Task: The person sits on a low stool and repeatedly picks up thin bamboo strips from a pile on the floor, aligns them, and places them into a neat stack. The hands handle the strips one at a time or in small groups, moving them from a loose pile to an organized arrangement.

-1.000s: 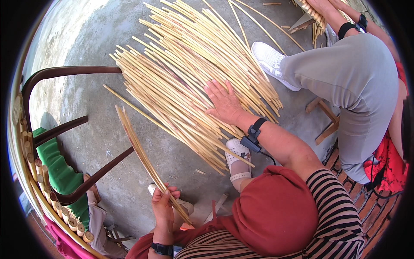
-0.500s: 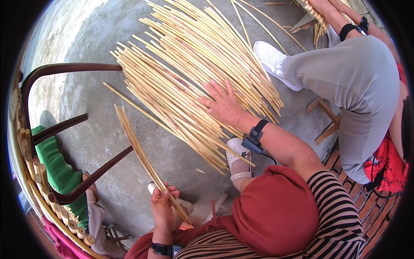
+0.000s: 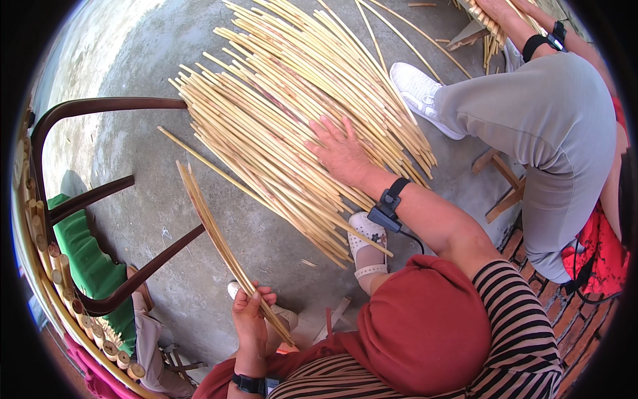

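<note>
A wide layer of long, pale yellow peeled sticks (image 3: 266,120) lies slantwise on the concrete floor in front of me. My right hand (image 3: 337,151) rests flat on these sticks, fingers spread, near their right-hand side. Low on the left, my left hand (image 3: 251,316) is closed round a few thin sticks (image 3: 216,233). That small bundle slants up and left, its far ends raised over the floor. One single stick (image 3: 206,156) lies apart along the left side of the layer.
Dark brown curved metal legs (image 3: 109,106) stand at the left, by green cloth (image 3: 90,249) and a rim of cut poles (image 3: 93,326). A co-worker in grey trousers (image 3: 525,113) sits at the right, a white shoe (image 3: 419,93) beside the sticks. Bricks (image 3: 585,326) pave the lower right.
My right hand has shifted slightly to the left over the sticks, still spread on them. The left hand keeps its bundle in the same place.
</note>
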